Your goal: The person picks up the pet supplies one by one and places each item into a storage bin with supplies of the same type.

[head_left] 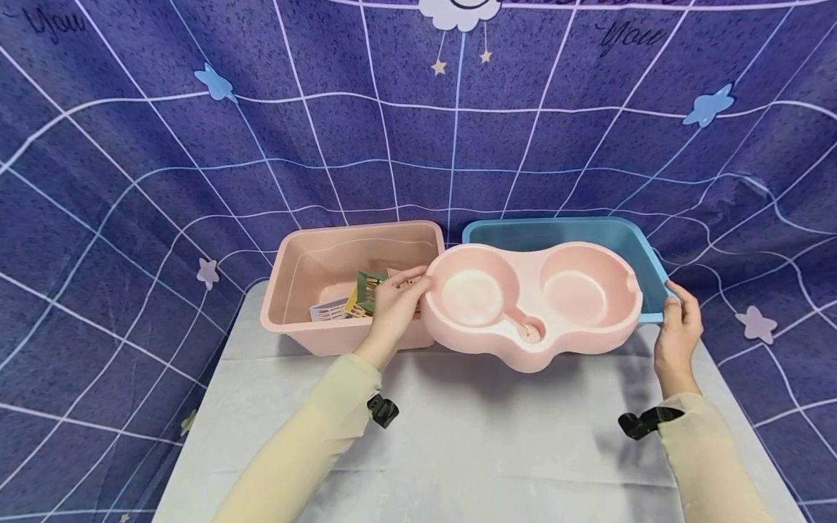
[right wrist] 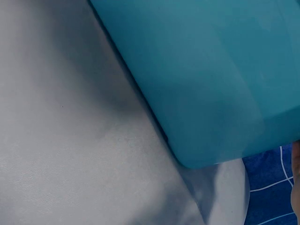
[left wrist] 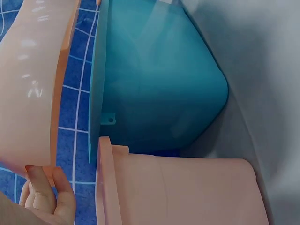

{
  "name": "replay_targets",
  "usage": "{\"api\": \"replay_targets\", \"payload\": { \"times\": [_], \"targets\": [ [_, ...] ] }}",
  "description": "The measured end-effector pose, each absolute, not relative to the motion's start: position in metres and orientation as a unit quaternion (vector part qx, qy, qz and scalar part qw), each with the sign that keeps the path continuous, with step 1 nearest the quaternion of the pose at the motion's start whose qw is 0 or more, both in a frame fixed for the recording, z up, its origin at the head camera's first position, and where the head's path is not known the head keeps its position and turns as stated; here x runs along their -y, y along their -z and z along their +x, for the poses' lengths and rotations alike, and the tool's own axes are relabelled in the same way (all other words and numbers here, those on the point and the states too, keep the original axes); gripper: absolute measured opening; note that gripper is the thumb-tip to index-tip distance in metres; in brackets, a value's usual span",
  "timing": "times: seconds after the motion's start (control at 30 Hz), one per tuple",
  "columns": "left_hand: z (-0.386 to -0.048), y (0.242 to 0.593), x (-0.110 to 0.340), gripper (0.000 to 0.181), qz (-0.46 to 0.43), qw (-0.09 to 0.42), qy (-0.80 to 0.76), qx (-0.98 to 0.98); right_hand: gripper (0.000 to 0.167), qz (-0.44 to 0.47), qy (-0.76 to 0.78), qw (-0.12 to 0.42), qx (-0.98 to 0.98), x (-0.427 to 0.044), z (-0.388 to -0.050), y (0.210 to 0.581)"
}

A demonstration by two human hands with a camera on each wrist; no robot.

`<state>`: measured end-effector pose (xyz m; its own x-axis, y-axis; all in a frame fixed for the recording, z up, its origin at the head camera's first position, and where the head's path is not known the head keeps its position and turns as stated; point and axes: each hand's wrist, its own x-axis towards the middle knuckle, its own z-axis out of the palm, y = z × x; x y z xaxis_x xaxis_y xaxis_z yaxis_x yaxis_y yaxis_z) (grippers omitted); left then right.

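Observation:
A pink double pet bowl [head_left: 532, 345], with two round hollows and a small notch at the front, is held raised over the front of the blue bin [head_left: 654, 258]. My left hand [head_left: 394, 305] pinches its left edge between thumb and fingers; the left wrist view shows this hand [left wrist: 44, 197] under the bowl's glossy side [left wrist: 28, 93]. At the blue bin's right front corner, my right hand [head_left: 678, 334] grips the rim with curled fingers. Only a sliver of that hand [right wrist: 296, 178] appears in the right wrist view, beside the bin's wall [right wrist: 201, 93].
Left of the blue bin stands a pink bin [head_left: 327, 334] holding several flat packs, among them a green pack [head_left: 371, 287] and a white pack [head_left: 330, 310]. Both bins stand on a white-covered table [head_left: 471, 436], against a blue curtain [head_left: 418, 131] with a white grid.

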<state>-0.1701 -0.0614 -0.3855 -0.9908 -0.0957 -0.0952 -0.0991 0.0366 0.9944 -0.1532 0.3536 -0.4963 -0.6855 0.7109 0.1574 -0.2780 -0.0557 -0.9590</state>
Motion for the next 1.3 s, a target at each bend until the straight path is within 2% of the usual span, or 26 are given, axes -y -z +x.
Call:
{"api": "replay_targets", "payload": {
  "times": [0.17,0.7,1.3],
  "targets": [
    [-0.177,0.386,0.054,0.04,-0.077,0.0,-0.697,-0.712,0.029,-0.182,-0.7,0.353,0.593,-0.354,-0.153,0.497],
    [-0.196,0.389,0.033,0.036,-0.068,-0.054,-0.716,-0.693,0.029,-0.189,-0.68,0.362,0.609,-0.353,-0.153,0.498],
    [-0.218,0.386,0.013,0.04,-0.081,-0.065,-0.734,-0.671,0.028,-0.182,-0.688,0.361,0.603,-0.355,-0.153,0.499]
  ]
}}
